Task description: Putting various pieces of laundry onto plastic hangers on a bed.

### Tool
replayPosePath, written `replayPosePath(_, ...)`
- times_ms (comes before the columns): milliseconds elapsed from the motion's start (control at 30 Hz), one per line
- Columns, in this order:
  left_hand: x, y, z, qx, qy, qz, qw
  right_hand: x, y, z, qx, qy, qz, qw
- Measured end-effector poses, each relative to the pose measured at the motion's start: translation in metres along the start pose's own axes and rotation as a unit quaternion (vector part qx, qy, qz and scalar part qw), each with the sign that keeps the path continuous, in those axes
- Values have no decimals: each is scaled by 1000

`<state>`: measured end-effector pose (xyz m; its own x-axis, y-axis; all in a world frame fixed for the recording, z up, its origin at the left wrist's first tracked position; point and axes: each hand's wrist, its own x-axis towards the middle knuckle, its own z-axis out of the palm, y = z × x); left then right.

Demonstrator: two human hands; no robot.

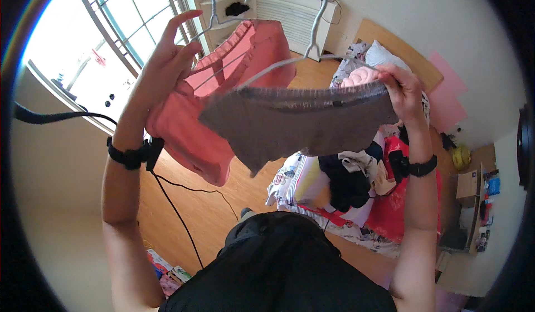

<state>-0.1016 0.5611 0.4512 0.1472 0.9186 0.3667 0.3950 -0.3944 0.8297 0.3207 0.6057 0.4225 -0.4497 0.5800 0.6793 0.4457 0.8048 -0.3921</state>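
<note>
Grey-brown underpants with a gathered waistband hang in front of me, stretched along a thin metal hanger. My right hand is closed on the right end of their waistband, at the tip of that hanger. To the left, pink shorts with an elastic waist hang on another wire hanger. My left hand is beside them at the upper left. Its index finger and thumb are spread apart, with the wire of the pink shorts' hanger between them. Its other fingers are partly hidden.
Behind the underpants, a bed holds a heap of dark, white and red clothes. A bright window fills the upper left. A white slatted cabinet stands at the far wall. A black cable crosses the wooden floor.
</note>
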Motion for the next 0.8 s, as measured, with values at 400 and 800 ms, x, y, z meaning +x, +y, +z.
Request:
replayPosePath(400,17,12,-4,44,-23,18,999,-6,-4,13,99,32,51,993)
replayPosePath(800,30,72,31,204,-154,114,960,33,5,51,91,131,-12,987)
